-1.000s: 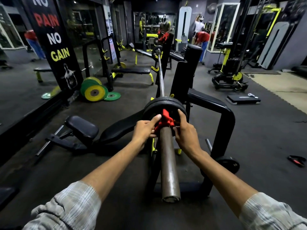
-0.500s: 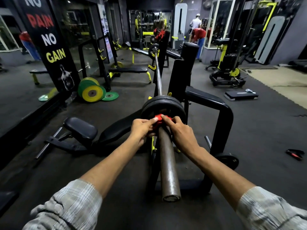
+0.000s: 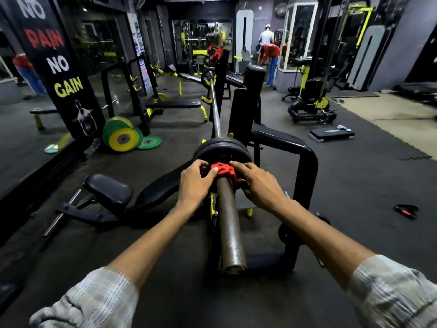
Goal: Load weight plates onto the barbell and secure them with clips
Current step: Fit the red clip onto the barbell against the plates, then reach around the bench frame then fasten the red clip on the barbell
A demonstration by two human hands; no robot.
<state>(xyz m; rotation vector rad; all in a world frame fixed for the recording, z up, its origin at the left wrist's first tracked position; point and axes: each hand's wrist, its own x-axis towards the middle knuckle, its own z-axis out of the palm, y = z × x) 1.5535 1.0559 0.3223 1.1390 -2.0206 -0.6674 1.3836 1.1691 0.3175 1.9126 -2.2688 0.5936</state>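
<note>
Two plates (image 3: 220,147), left hand (image 3: 194,183), right hand (image 3: 260,188) still on red clip (image 3: 222,168)

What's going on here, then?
A person stands at the near end of a barbell that already carries black plates. The left hand and right hand both hold a red clip on the bar, up against the outer plate. The plates on this end are loaded. Whether the clip is locked yet cannot be told.
</note>
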